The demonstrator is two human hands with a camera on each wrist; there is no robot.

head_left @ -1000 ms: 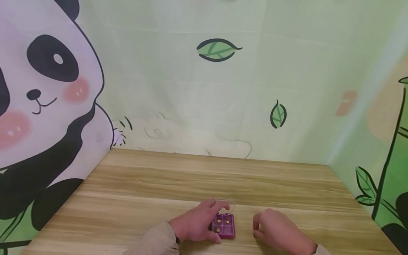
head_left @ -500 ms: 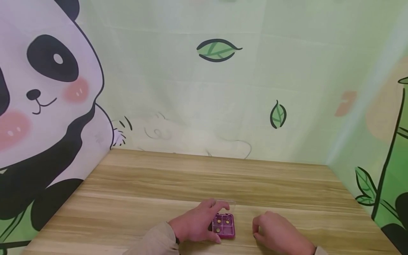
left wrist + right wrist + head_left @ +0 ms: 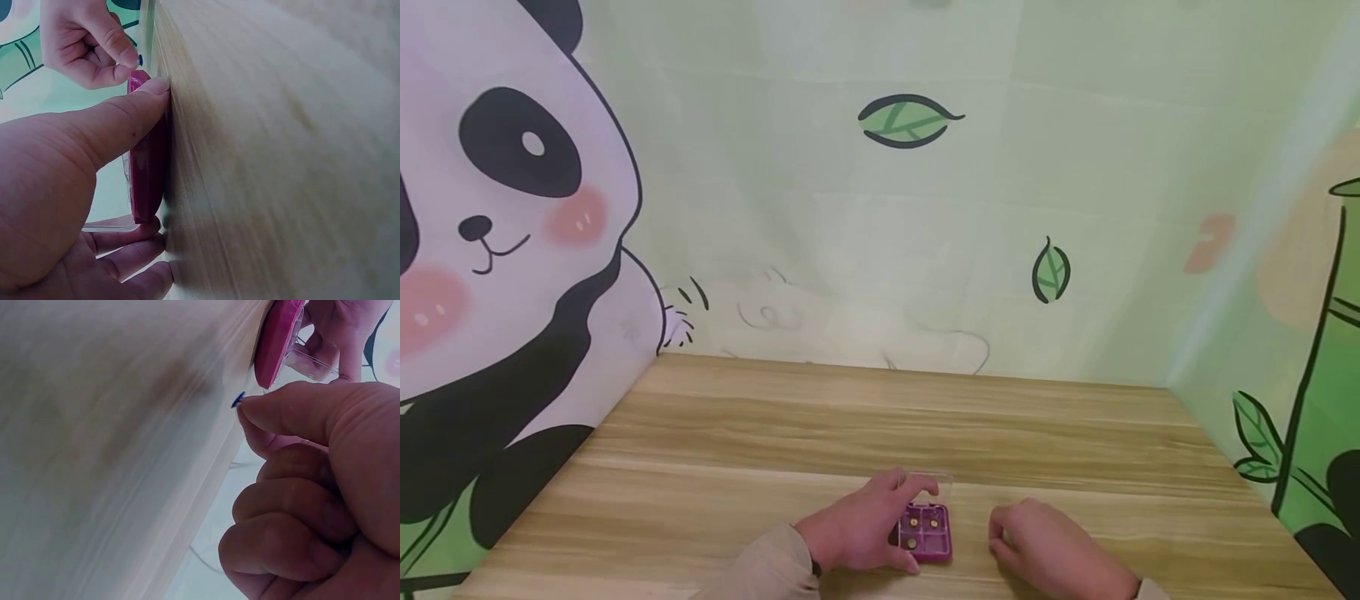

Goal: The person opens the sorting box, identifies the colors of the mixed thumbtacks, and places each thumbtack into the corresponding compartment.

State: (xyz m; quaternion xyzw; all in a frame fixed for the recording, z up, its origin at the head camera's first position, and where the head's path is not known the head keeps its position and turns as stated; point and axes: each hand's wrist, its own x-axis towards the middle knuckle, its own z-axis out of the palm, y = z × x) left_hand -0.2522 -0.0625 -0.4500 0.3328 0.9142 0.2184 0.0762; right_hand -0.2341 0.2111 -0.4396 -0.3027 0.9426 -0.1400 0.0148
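Note:
A small purple compartment box (image 3: 935, 546) lies on the table with its clear lid (image 3: 942, 483) raised at the back. My left hand (image 3: 861, 525) grips it from the left, thumb along the near side and fingers at the back. Two gold-coloured bits sit in the rear compartments, and a darker one lies in the front left; the front right compartment shows bare purple. To the right of the box, apart from it, my right hand (image 3: 1045, 537) pinches a tiny dark-blue flat-headed piece (image 3: 237, 399) between thumb and index finger, the other fingers curled.
The wood-grain table (image 3: 775, 408) runs back to a printed cloth backdrop (image 3: 820, 208) with a panda, leaves and bamboo. More of that cloth stands along the left and right sides.
My right hand has edged slightly left toward the box, and its tiny piece no longer shows in the head view. The left hand keeps its grip; the head view has shifted a little.

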